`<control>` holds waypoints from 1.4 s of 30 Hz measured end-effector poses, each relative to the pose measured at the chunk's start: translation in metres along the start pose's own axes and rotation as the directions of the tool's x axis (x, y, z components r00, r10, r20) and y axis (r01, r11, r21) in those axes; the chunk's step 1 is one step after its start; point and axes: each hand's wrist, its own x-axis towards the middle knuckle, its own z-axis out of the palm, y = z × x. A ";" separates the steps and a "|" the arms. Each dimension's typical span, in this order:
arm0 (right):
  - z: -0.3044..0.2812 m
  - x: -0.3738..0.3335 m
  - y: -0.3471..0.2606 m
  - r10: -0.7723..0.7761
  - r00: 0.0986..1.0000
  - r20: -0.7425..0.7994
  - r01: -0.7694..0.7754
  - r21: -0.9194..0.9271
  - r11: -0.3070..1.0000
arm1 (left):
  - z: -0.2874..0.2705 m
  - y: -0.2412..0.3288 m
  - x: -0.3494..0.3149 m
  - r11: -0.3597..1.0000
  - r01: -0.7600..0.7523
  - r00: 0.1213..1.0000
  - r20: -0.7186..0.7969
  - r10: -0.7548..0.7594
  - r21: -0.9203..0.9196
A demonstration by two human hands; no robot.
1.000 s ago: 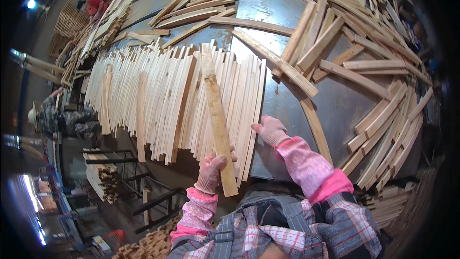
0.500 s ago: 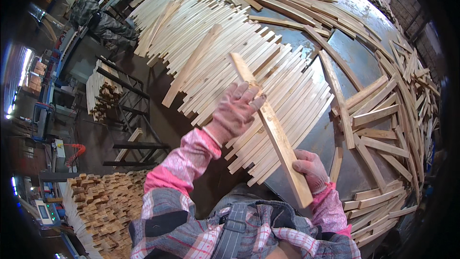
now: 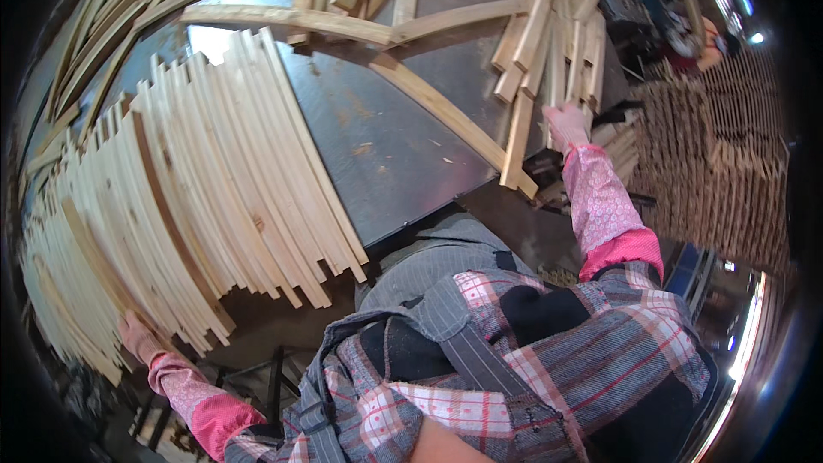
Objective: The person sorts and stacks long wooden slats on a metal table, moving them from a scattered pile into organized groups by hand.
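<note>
Far to the left, my left hand [image 3: 140,339] is at the near end of a darker wooden strip [image 3: 103,259] lying on the row of pale strips [image 3: 249,171]. Its fingers are small and partly hidden, so their grip does not show. My right arm reaches out to the right, where my right hand [image 3: 567,126] closes on the near end of a wooden strip [image 3: 555,64] in a loose pile. Beside that hand, another strip [image 3: 517,141] sticks out past the table edge. Both hands are gloved, below pink sleeves.
The metal table [image 3: 386,154] carries a long strip [image 3: 441,111] slanting toward its right corner. Crossed strips [image 3: 287,17] lie along the back. Stacked wood [image 3: 694,154] stands right of the table, and a dark metal frame [image 3: 279,381] stands below the row's near ends.
My view has turned right. The strip that both hands held is no longer between them. My hands have spread wide apart, the left over the row, the right at the pile.
</note>
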 end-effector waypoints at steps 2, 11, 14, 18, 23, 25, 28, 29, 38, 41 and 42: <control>-0.010 -0.005 0.093 0.006 0.951 -0.308 -0.087 -0.252 0.964 | 0.023 0.029 -0.006 0.933 0.035 0.987 0.133 -0.088 0.357; 0.075 -0.088 0.022 0.102 0.995 0.007 -0.097 -0.264 0.960 | 0.010 -0.006 0.072 0.333 -0.304 0.838 0.417 -0.353 0.893; 0.089 -0.086 0.036 -0.044 0.987 -0.153 0.000 -0.277 0.961 | 0.010 0.003 0.053 0.281 -0.363 0.899 0.413 -0.143 0.888; 0.057 -0.075 0.065 -0.205 0.859 0.470 -0.227 0.707 0.670 | -0.025 -0.050 0.055 0.656 -0.275 0.933 0.359 0.008 0.703; 0.014 -0.207 0.036 -0.430 0.532 0.729 -0.581 0.684 0.441 | -0.038 -0.045 0.049 0.719 -0.298 0.901 0.433 -0.005 0.628; 0.011 -0.224 0.035 -0.312 0.502 0.807 -0.553 0.577 0.602 | -0.038 -0.026 0.032 0.627 -0.149 0.973 0.227 -0.046 0.765; 0.019 -0.234 -0.001 -0.241 0.611 0.754 -0.317 0.512 0.799 | 0.010 0.037 0.018 0.612 -0.007 0.999 -0.017 0.034 0.790; 0.028 -0.222 -0.017 -0.280 0.616 0.736 -0.206 0.494 0.845 | 0.019 0.074 -0.006 0.625 -0.121 0.976 -0.024 0.219 0.771; 0.182 -0.109 -0.291 -0.823 0.551 0.134 0.789 -0.404 0.463 | 0.198 0.242 -0.194 0.417 -0.902 0.423 -0.034 0.906 -0.113; 0.197 -0.182 -0.355 -0.752 0.542 0.376 0.807 -0.481 0.341 | 0.186 0.314 -0.292 0.290 -0.953 0.276 0.651 0.707 0.089; 0.199 -0.167 -0.352 -0.799 0.503 0.329 0.843 -0.393 0.368 | 0.213 0.307 -0.322 0.457 -0.887 0.374 0.476 0.796 -0.067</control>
